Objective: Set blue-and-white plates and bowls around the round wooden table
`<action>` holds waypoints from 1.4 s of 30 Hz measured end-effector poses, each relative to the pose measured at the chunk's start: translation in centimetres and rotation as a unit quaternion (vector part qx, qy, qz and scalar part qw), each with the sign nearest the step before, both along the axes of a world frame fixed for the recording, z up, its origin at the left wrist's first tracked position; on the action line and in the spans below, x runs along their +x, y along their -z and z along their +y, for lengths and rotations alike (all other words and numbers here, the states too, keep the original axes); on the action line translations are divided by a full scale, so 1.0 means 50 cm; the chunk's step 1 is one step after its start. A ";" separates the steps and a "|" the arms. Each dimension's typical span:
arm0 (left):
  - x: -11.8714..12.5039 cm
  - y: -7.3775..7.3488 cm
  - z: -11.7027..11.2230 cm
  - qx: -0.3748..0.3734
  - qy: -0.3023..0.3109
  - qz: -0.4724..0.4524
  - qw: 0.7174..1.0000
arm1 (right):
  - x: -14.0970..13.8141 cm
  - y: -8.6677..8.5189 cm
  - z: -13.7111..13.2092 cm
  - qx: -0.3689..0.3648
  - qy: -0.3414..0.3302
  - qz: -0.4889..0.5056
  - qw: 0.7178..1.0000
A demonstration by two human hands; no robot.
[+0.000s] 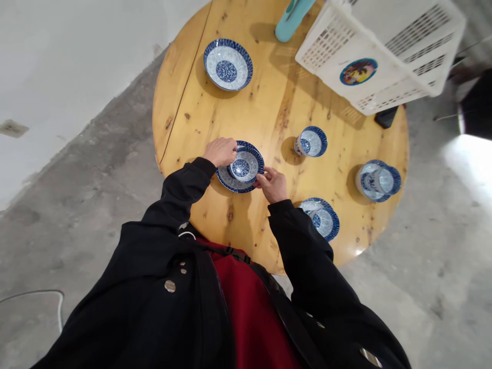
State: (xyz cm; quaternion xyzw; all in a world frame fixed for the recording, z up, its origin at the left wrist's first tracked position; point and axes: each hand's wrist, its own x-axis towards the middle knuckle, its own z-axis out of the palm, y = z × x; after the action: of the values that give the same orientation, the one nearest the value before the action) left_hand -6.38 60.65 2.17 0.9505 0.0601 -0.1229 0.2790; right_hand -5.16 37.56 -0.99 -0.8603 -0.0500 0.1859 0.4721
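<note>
A blue-and-white patterned bowl [246, 165] sits over a matching plate [230, 183] near the table's front left. My left hand [222, 152] grips the bowl's upper left rim, its fingers closed there and partly hidden. At the bowl's lower right rim, my right hand [273, 184] pinches the edge between thumb and fingers. Whether the bowl rests fully on the plate or hangs slightly above it, I cannot tell. To the right of my hands stands a single patterned cup [315, 142].
Another patterned plate [226, 65] lies at the back left of the round wooden table [265, 115]. Stacked bowls and cups [378, 180] stand at the right, more dishes [325, 220] by my right sleeve. A white plastic basket [369, 61], turquoise object [291, 23] and black object [385, 118] are at the back.
</note>
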 end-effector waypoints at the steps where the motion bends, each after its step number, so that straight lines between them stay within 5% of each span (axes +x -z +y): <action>1: -0.001 0.000 0.000 0.003 -0.001 0.000 1.000 | 0.000 0.000 0.000 0.000 0.000 0.000 1.000; 7: -0.009 -0.003 -0.003 -0.004 -0.016 -0.003 1.000 | -0.004 -0.007 -0.004 -0.039 -0.006 0.011 0.999; 18: -0.094 -0.065 0.025 -0.063 -0.081 -0.065 0.993 | -0.002 -0.028 -0.097 -0.047 0.044 0.000 0.998; 27: -0.139 -0.062 0.041 -0.147 -0.111 -0.100 0.978 | -0.021 -0.033 -0.149 -0.023 0.158 0.037 0.986; 35: -0.163 -0.049 0.018 -0.220 -0.133 -0.077 0.963 | 0.142 -0.066 -0.179 0.039 0.280 0.068 0.957; 42: -0.197 -0.060 -0.006 -0.222 -0.177 -0.013 0.959 | 0.284 -0.019 -0.173 0.072 0.320 0.117 0.938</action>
State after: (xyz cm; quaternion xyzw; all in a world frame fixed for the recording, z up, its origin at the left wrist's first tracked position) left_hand -16.23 60.36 5.17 0.8404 0.1948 -0.0697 0.5008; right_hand 9.04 28.93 -0.02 -0.7670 0.2699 0.1202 0.5695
